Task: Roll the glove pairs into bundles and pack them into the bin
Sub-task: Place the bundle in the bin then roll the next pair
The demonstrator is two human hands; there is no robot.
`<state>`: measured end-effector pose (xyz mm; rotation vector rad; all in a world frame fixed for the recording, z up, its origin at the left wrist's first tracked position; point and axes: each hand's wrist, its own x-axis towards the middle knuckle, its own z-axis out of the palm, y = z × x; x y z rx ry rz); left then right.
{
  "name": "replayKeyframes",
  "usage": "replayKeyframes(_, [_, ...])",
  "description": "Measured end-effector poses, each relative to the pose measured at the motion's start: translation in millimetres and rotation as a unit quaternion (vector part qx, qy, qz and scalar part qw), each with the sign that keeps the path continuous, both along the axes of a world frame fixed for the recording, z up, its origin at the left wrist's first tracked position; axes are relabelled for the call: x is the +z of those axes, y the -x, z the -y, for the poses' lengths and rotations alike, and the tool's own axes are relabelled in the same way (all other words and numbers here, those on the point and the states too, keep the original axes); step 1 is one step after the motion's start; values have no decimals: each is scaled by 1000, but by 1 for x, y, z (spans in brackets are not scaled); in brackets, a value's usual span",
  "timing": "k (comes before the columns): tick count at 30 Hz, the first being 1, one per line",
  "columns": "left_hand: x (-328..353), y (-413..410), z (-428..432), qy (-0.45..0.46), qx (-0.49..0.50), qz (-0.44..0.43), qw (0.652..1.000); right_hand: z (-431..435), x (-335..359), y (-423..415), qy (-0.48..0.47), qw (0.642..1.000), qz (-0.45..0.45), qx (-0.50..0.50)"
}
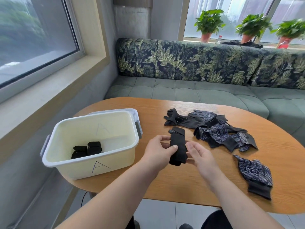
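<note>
wooden table (181,184): white bin (79,169) at left on its lid (134,113), glove pile (219,131) at right, one dotted glove (255,174) nearer the front edge.

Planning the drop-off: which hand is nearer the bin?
Left. The left hand, holding the black glove pair, is just right of the bin; the right hand is further right, on the glove pair's far side.

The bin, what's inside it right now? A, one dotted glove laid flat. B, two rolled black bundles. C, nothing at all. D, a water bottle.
B: two rolled black bundles sit side by side on the floor of the bin, and nothing else shows inside it.
</note>
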<state>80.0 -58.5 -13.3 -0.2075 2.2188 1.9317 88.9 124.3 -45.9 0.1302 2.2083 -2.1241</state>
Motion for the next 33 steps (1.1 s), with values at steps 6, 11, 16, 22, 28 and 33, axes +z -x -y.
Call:
replayKeyframes(6, [42, 1, 25, -9, 13, -65, 998, 34, 57, 12, 44, 997, -56, 26])
replayKeyframes(11, [65, 6, 62, -3, 50, -83, 995, 66, 86, 24, 5, 996, -80, 49])
replayKeyframes(16, [72, 5, 103, 31, 89, -72, 993, 110, 100, 33, -54, 989, -103, 89])
replayKeyframes(22, [76, 2, 156, 99, 110, -73, 986, 163, 105, 47, -83, 983, -70, 146])
replayKeyframes(28, [71, -1, 215, 203, 91, -63, 973, 211, 100, 64, -90, 977, -4, 194])
replayKeyframes(33, [58, -4, 251, 357, 97, -65, 927, 244, 81, 79, -191, 960, 22, 205])
